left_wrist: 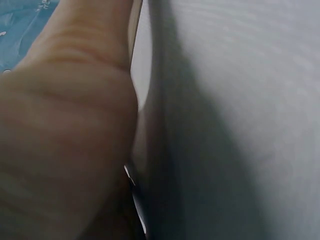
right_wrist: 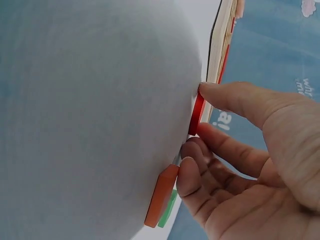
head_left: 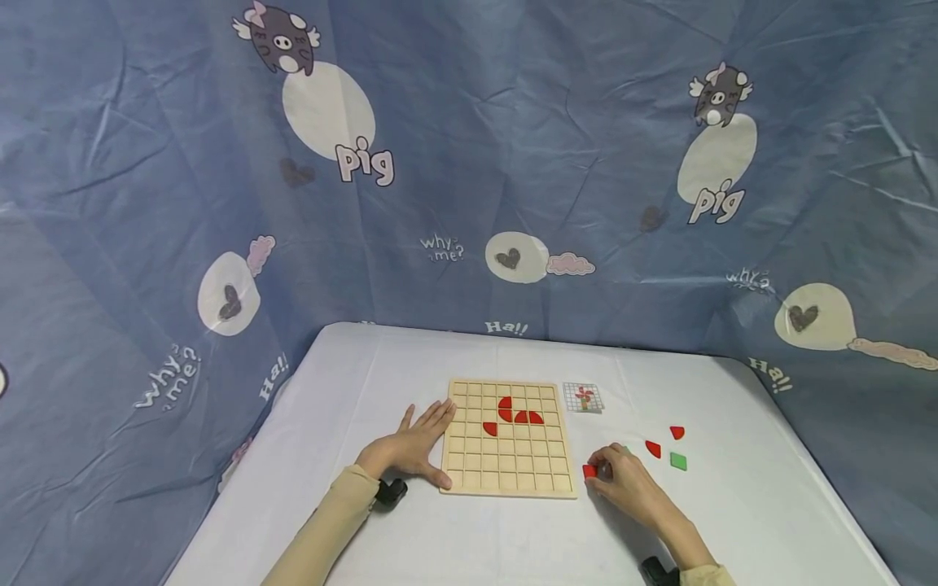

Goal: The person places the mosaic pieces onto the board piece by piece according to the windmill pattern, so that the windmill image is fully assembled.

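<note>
A wooden grid board (head_left: 476,480) lies on the white table. Several red quarter-round tiles sit in its squares, among them a red tile (head_left: 490,429) left of the middle. My left hand (head_left: 410,448) has its fingers spread, fingertips and thumb at the board's left edge. In the left wrist view only the hand's underside (left_wrist: 70,140) shows. Right of the board's near corner, my right hand (head_left: 623,480) pinches a red tile (right_wrist: 197,116) between thumb and forefinger, low at the tabletop. Its other fingers are bent beside an orange tile (right_wrist: 161,195); part of a green tile (right_wrist: 168,209) shows behind that.
A pattern card (head_left: 583,397) with a red and green picture lies by the board's far right corner. Loose red tiles (head_left: 654,448) and a green tile (head_left: 678,461) lie right of my right hand. A blue printed cloth (head_left: 469,163) hangs behind the table.
</note>
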Demonstrator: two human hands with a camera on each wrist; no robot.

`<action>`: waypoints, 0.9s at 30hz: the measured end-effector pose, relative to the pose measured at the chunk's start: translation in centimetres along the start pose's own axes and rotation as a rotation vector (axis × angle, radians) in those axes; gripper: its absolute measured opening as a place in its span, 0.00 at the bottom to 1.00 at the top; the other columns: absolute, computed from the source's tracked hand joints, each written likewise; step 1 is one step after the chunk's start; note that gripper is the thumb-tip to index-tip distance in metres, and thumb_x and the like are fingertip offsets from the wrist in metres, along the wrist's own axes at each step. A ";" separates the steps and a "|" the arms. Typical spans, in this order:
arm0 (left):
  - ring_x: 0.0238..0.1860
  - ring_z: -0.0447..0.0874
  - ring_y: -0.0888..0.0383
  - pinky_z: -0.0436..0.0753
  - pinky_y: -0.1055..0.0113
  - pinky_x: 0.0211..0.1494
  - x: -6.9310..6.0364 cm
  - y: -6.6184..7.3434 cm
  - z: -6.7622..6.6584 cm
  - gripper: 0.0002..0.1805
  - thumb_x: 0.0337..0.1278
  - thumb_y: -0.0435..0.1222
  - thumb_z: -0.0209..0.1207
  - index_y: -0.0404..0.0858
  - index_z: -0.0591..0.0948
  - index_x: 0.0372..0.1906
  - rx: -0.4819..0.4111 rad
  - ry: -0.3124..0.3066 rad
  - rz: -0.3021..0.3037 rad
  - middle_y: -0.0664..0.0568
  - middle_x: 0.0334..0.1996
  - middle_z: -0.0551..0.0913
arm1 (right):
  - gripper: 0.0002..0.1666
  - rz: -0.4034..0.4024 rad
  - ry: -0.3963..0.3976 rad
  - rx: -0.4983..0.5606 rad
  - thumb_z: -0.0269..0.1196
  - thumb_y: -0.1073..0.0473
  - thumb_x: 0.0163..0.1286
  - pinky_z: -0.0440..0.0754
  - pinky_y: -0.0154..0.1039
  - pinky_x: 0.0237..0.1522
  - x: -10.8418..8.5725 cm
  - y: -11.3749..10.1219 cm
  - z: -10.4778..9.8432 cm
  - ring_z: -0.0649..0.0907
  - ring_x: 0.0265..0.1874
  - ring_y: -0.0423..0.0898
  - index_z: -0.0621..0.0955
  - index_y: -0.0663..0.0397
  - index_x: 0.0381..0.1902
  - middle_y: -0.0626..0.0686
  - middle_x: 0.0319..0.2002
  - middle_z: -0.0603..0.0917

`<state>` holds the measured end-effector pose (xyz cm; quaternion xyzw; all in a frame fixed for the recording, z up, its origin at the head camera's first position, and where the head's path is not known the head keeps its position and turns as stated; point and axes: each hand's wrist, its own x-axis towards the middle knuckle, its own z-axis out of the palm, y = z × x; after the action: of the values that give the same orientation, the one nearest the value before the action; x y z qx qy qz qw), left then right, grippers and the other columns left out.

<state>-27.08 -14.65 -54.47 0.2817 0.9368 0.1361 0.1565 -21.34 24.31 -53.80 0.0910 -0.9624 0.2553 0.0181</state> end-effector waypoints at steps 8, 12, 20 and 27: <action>0.79 0.32 0.45 0.32 0.35 0.74 0.0 0.1 -0.2 0.73 0.33 0.68 0.67 0.37 0.39 0.77 0.007 0.003 0.003 0.46 0.78 0.36 | 0.15 0.039 -0.001 -0.018 0.75 0.59 0.51 0.74 0.32 0.29 0.0 -0.2 0.1 0.73 0.29 0.39 0.81 0.55 0.34 0.47 0.31 0.76; 0.79 0.33 0.45 0.33 0.35 0.74 0.0 0.2 -0.2 0.73 0.33 0.68 0.67 0.37 0.39 0.77 0.006 0.011 0.002 0.46 0.79 0.36 | 0.14 0.052 0.008 -0.024 0.75 0.61 0.51 0.75 0.32 0.29 0.1 -0.3 0.1 0.74 0.29 0.39 0.80 0.55 0.33 0.48 0.31 0.76; 0.78 0.32 0.46 0.32 0.36 0.74 0.0 0.1 0.0 0.74 0.32 0.70 0.65 0.37 0.39 0.77 0.008 0.001 -0.003 0.46 0.79 0.35 | 0.13 0.043 0.038 -0.035 0.75 0.62 0.49 0.73 0.31 0.26 0.1 -0.2 0.2 0.73 0.27 0.39 0.81 0.55 0.30 0.47 0.29 0.76; 0.78 0.32 0.45 0.33 0.35 0.74 0.0 0.0 0.0 0.74 0.31 0.70 0.66 0.36 0.40 0.77 0.005 0.006 0.004 0.45 0.78 0.36 | 0.13 0.032 0.041 -0.024 0.75 0.62 0.49 0.72 0.30 0.25 0.2 -0.3 0.0 0.73 0.26 0.38 0.81 0.55 0.30 0.47 0.28 0.76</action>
<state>-27.09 -14.60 -54.44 0.2835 0.9370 0.1350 0.1530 -21.49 24.01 -53.64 0.0702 -0.9662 0.2457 0.0348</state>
